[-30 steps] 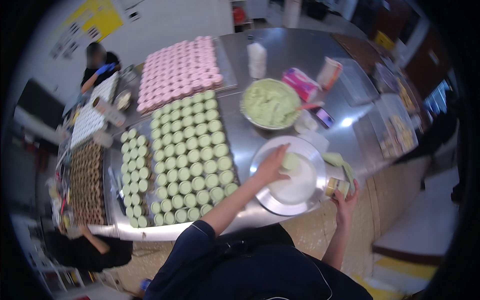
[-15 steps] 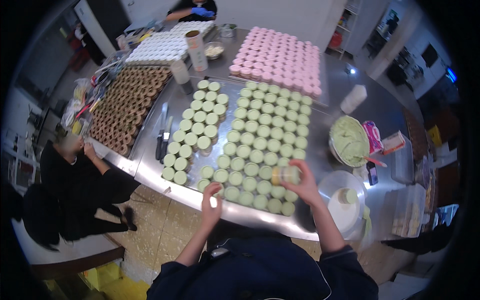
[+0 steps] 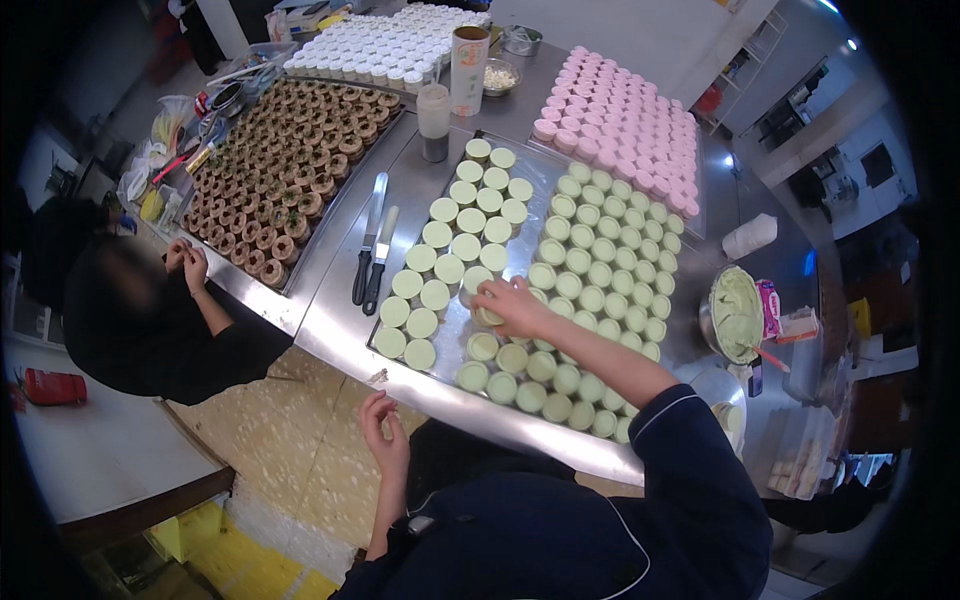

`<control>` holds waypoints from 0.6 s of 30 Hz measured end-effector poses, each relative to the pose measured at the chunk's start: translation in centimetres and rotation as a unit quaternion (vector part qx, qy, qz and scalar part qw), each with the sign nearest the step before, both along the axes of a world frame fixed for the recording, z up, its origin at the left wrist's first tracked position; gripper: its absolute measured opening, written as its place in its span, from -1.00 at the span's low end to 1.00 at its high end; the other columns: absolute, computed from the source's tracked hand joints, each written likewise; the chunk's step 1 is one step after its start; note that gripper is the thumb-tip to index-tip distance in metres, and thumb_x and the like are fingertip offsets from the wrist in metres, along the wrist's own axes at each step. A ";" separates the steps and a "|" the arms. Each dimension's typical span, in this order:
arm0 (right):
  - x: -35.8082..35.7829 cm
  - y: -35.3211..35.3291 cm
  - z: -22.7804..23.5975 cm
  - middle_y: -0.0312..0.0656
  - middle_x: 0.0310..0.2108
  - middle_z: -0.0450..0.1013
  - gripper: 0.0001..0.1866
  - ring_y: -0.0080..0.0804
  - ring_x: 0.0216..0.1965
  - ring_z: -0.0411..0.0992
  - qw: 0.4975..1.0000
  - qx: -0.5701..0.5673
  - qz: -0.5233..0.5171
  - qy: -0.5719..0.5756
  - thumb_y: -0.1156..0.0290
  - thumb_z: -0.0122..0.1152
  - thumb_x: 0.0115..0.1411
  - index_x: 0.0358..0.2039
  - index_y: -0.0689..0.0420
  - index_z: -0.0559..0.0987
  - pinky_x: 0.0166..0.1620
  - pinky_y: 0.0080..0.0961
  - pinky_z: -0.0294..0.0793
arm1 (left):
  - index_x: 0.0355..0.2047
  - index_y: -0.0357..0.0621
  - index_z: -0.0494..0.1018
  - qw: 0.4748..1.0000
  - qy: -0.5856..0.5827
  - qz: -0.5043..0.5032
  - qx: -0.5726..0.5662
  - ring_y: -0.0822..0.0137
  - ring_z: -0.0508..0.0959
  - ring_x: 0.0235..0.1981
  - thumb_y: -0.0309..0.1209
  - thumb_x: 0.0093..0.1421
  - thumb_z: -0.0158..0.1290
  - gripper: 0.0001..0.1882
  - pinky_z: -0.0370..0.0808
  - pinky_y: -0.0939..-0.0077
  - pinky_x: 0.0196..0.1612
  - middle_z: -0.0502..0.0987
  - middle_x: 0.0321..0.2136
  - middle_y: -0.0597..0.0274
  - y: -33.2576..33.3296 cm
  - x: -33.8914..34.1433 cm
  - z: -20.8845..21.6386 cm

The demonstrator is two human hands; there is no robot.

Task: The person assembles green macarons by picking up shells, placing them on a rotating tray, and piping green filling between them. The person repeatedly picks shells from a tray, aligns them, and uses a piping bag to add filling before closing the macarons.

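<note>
My right hand (image 3: pixel 515 308) reaches left across the tray, its fingers round a small dessert cup (image 3: pixel 488 318) topped with smooth green cream. That cup is partly hidden by the fingers and is at the gap between two groups of green-topped cups: a smaller left group (image 3: pixel 437 235) and a larger right group (image 3: pixel 602 275). Below the table's front edge, my left hand (image 3: pixel 385 440) is empty, with loosely bent fingers held apart. All these cups rest on a metal tray (image 3: pixel 522 255) lined with clear plastic.
Two spatulas (image 3: pixel 375 245) lie left of the tray. Beyond are brown-topped cups (image 3: pixel 280 180), white-topped cups (image 3: pixel 380 45), pink-topped cups (image 3: pixel 620 115) and a tall canister (image 3: pixel 469 75). A bowl of green cream (image 3: pixel 738 310) stands at right. At left a person in black (image 3: pixel 170 310) sits.
My right hand has carried the cup leftward from the right side of the tray to the gap. My left hand has drawn back from the tray's edge. The view has shifted.
</note>
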State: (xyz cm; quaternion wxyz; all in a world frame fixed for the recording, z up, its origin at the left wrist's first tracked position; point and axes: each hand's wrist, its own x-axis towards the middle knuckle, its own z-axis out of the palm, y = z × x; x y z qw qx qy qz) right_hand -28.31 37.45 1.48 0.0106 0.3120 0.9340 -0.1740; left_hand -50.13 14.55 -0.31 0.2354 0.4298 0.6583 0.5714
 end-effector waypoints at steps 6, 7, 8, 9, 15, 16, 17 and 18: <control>-1.2 0.7 -2.0 -0.30 -0.12 0.23 -0.36 -0.35 -0.05 0.24 0.994 0.008 0.046 -0.103 0.40 0.34 -0.24 -0.08 -0.11 0.31 -0.10 -0.14 0.13 | -0.27 -0.29 0.32 0.999 -0.027 -0.022 -0.016 0.35 0.43 -0.27 -0.73 0.08 -0.18 -0.79 0.40 0.55 -0.17 0.31 -0.14 0.07 0.7 -1.7 -0.7; -1.3 0.6 -2.3 -0.30 -0.12 0.23 -0.37 -0.35 -0.05 0.24 0.992 0.009 0.051 -0.115 0.40 0.34 -0.24 -0.08 -0.10 0.31 -0.10 -0.13 0.14 | -0.26 -0.28 0.31 0.999 -0.025 -0.030 -0.020 0.37 0.43 -0.27 -0.72 0.10 -0.18 -0.79 0.40 0.56 -0.16 0.30 -0.13 0.08 0.9 -1.9 -0.7; -1.3 0.5 -2.6 -0.30 -0.12 0.23 -0.38 -0.34 -0.05 0.24 0.991 0.014 0.056 -0.122 0.41 0.33 -0.23 -0.09 -0.09 0.32 -0.09 -0.12 0.14 | -0.25 -0.27 0.31 0.999 -0.025 -0.037 -0.022 0.39 0.43 -0.26 -0.72 0.11 -0.19 -0.79 0.40 0.56 -0.15 0.28 -0.12 0.09 1.0 -2.0 -0.8; -1.3 0.4 -3.0 -0.29 -0.12 0.24 -0.40 -0.34 -0.05 0.24 0.990 0.019 0.061 -0.128 0.42 0.31 -0.21 -0.09 -0.08 0.33 -0.08 -0.11 0.14 | -0.27 -0.28 0.31 0.999 -0.028 -0.035 -0.020 0.37 0.42 -0.25 -0.72 0.10 -0.19 -0.80 0.40 0.55 -0.15 0.30 -0.13 0.08 1.2 -2.0 -0.8; -1.4 -0.1 -5.1 -0.24 -0.11 0.26 -0.53 -0.35 -0.06 0.24 0.983 0.110 0.094 -0.115 0.48 0.16 -0.11 -0.10 -0.04 0.41 -0.05 -0.04 0.14 | -0.32 -0.30 0.33 0.998 -0.047 -0.038 -0.019 0.32 0.42 -0.22 -0.72 0.10 -0.18 -0.84 0.40 0.55 -0.18 0.33 -0.17 0.05 2.1 -2.1 -1.0; -1.4 -0.2 -5.4 -0.24 -0.11 0.26 -0.55 -0.35 -0.06 0.25 0.980 0.131 0.105 -0.106 0.49 0.13 -0.10 -0.10 -0.04 0.42 -0.04 -0.03 0.14 | -0.33 -0.30 0.33 0.998 -0.050 -0.038 -0.021 0.32 0.42 -0.22 -0.71 0.10 -0.18 -0.84 0.40 0.55 -0.18 0.33 -0.17 0.05 2.2 -2.1 -1.1; -1.4 -0.2 -5.6 -0.24 -0.11 0.27 -0.55 -0.35 -0.06 0.25 0.981 0.122 0.100 -0.116 0.49 0.13 -0.09 -0.11 -0.04 0.42 -0.04 -0.02 0.14 | -0.33 -0.30 0.33 0.997 -0.060 -0.039 -0.023 0.32 0.41 -0.22 -0.71 0.10 -0.18 -0.84 0.40 0.56 -0.18 0.33 -0.17 0.05 2.2 -2.1 -1.1; -1.4 -0.3 -5.8 -0.24 -0.11 0.27 -0.56 -0.36 -0.06 0.25 0.981 0.120 0.097 -0.121 0.50 0.12 -0.09 -0.11 -0.04 0.42 -0.03 -0.01 0.14 | -0.33 -0.30 0.33 0.998 -0.053 -0.039 -0.023 0.32 0.42 -0.22 -0.71 0.10 -0.18 -0.84 0.39 0.56 -0.18 0.33 -0.17 0.06 2.3 -2.1 -1.1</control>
